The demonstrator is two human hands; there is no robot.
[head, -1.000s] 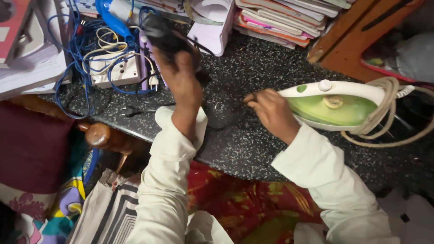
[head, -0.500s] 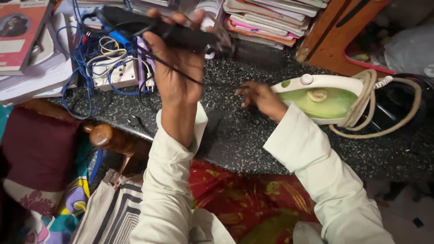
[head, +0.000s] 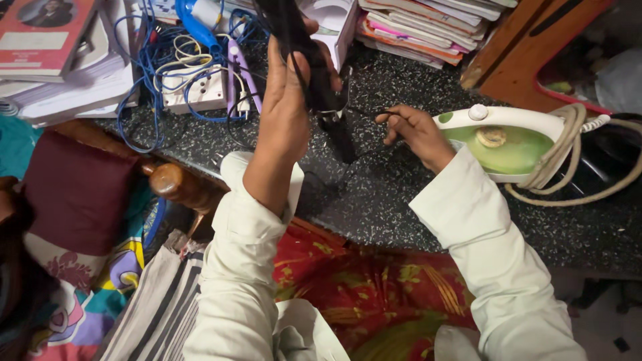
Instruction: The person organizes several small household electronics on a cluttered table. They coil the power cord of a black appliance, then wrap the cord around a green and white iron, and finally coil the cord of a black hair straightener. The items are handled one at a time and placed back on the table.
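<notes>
Dark speckled stone countertop (head: 374, 200) fills the middle of the view, crowded along its far edge. Left hand (head: 287, 100) is raised above it, fingers wrapped tight round a long black handheld appliance (head: 297, 40) held nearly upright, its lower end hanging just over the stone. Right hand (head: 411, 130) sits lower and to the right, fingertips pinched narrow on the thin black cord (head: 364, 112) that runs from the appliance.

Step in hand, as I read it: sorting out the cord while the appliance is held clear of the surface. The next move likely calls for keeping the pinch steady and the cord free of snags.

Room for moving:
- Right: a green and white clothes iron (head: 505, 144) lies just beside the right wrist, its thick beige cable (head: 568, 160) looped round the rear.
- Left: a white plug board (head: 194, 90) sits in a tangle of blue wires (head: 144, 73) (easy to snag).
- Behind: a stack of books (head: 421, 27) and a wooden frame (head: 515, 53).
- Near edge: bare stone between the two sleeves is the one open patch, dropping to a red patterned cloth (head: 374, 294).
</notes>
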